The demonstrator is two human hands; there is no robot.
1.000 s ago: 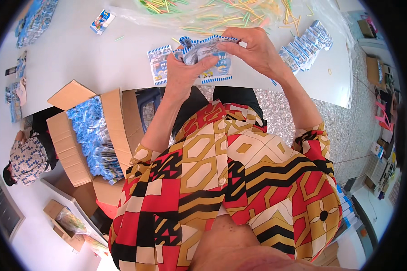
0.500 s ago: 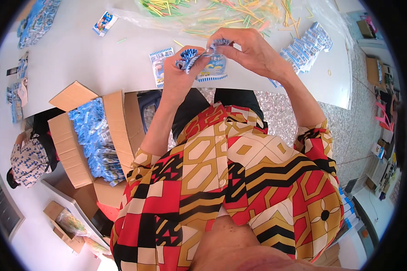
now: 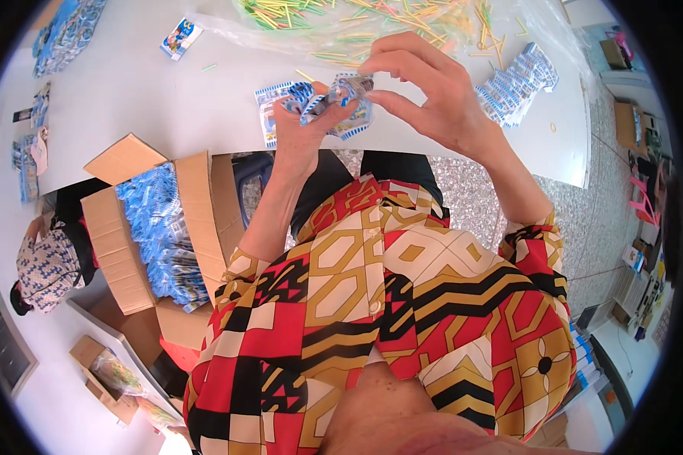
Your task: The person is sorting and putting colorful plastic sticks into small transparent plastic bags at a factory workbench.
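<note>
Two hands hold a small blue packet.
The left hand (image 3: 300, 129) and right hand (image 3: 425, 91) both pinch the crinkly packet (image 3: 334, 95) just above the white surface (image 3: 129, 98).

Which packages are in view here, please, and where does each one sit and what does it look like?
Small packet: held between left hand and right hand, crumpled, blue and white.
Flat packets: on the white table under the hands, rectangular, blue-white.
Packet stack: on the table to the right, blue-white row.
Single packet: far left on the table, blue-white.
Cardboard box: beside the table on the left, open, full of blue packets.
Clear bag: at the table's far edge, holding coloured sticks.
</note>
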